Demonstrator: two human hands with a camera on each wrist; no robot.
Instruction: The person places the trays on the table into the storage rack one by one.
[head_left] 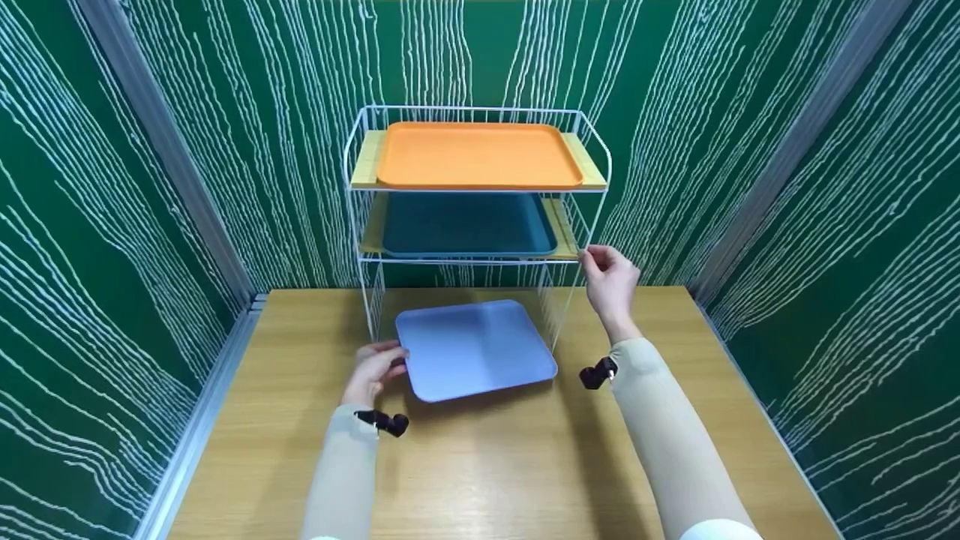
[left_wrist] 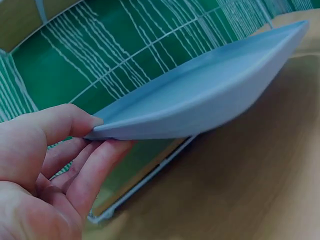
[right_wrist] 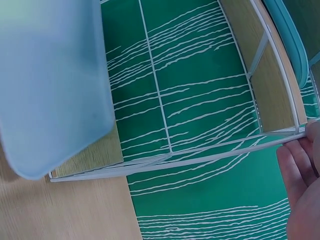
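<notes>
A light blue-violet tray (head_left: 480, 349) hangs tilted in front of the lowest level of a white wire rack (head_left: 465, 261). My left hand (head_left: 371, 367) pinches the tray's left edge, thumb on the rim and fingers beneath, as the left wrist view shows. From that side, the underside of the tray (left_wrist: 215, 117) slopes up off the table. My right hand (head_left: 611, 281) grips the rack's right front upright at middle-shelf height. In the right wrist view its fingers (right_wrist: 295, 167) curl at the wire, partly cut off by the frame edge.
An orange tray (head_left: 480, 154) lies on the rack's top wooden shelf (head_left: 366, 161). On the middle shelf is a dark teal tray (head_left: 469, 223). The rack stands at the back of a wooden table (head_left: 480, 465), between green walls with white lines (head_left: 675, 150).
</notes>
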